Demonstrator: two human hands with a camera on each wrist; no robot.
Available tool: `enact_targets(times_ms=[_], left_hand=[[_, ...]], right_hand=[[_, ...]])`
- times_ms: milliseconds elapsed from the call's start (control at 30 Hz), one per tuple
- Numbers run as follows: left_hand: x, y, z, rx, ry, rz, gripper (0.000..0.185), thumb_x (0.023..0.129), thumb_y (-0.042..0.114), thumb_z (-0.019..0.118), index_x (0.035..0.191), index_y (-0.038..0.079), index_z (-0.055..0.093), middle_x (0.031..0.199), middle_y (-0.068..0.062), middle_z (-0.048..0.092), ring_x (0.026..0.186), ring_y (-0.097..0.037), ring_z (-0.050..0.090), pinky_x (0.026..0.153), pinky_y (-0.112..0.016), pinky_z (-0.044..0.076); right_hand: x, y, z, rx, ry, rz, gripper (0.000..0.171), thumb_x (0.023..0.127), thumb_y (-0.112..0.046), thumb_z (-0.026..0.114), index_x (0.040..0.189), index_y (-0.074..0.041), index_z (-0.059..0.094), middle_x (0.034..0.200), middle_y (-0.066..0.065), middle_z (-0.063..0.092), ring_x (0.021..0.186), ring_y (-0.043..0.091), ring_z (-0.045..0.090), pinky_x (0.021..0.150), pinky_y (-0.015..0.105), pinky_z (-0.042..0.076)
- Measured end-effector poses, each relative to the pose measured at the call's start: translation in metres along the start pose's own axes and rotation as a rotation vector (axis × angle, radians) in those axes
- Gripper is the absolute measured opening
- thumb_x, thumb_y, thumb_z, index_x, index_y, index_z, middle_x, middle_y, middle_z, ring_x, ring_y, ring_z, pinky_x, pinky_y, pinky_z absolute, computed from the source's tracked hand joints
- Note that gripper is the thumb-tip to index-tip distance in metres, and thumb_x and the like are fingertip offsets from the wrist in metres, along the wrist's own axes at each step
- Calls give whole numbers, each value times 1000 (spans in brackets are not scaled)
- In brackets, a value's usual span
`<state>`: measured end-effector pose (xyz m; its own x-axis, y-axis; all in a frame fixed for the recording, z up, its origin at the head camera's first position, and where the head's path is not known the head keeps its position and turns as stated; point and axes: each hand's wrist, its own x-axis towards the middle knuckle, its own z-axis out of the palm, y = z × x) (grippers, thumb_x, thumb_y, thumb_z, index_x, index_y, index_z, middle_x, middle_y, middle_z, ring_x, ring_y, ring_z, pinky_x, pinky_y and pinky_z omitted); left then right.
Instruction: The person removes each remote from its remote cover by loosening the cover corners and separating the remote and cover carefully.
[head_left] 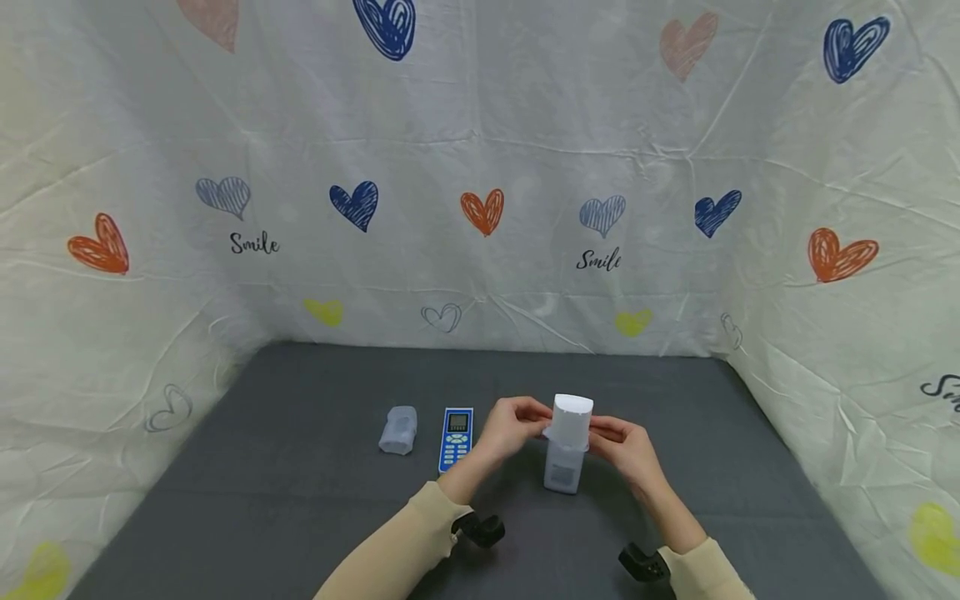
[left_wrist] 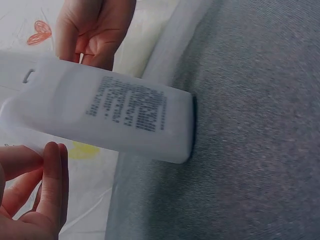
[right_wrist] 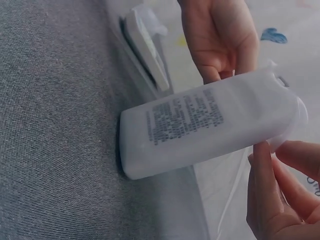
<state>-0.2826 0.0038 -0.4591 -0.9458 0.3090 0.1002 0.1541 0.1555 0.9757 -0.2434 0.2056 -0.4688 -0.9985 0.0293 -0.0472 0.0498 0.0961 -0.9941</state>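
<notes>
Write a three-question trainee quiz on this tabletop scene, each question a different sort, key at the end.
1. True or false: the white remote in a translucent sleeve stands upright on the grey table.
2. Which thing lies nearest the left hand? A) the blue-and-white remote with a small screen B) the empty translucent sleeve
3. Fill in: both the left hand and the right hand pinch the sleeve near the white remote's ____ end.

Key: 1 true; 2 A; 3 top.
</notes>
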Motion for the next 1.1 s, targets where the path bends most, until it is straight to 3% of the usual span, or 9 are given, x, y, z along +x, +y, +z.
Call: enact_targets(times_ms=[233, 600, 1100], left_hand=[[3, -13, 4, 11, 15, -20, 11, 83, 1, 69, 94, 1, 71, 89, -12, 70, 72, -11, 63, 69, -30, 57], [-2, -27, 8, 120, 11, -2, 10, 82, 4, 71, 92, 4, 72, 85, -9, 70, 71, -10, 63, 66, -28, 57], [-5, -31, 10, 221, 6, 53, 8, 80, 3, 71, 88, 5, 71, 80, -6, 68, 67, -7, 59, 61, -21, 52]], right_hand=[[0, 3, 0, 5, 11, 1, 29, 87, 2, 63, 115, 10, 61, 102, 15, 70, 82, 9, 66, 74, 26, 56], [-2, 10, 1, -29, 18, -27, 28, 84, 6, 64, 111, 13, 62, 99, 18, 70, 79, 8, 66, 72, 27, 57], [-5, 14, 3, -63, 27, -57, 25, 83, 8, 64, 108, 14, 63, 100, 23, 69, 82, 11, 67, 73, 29, 57]])
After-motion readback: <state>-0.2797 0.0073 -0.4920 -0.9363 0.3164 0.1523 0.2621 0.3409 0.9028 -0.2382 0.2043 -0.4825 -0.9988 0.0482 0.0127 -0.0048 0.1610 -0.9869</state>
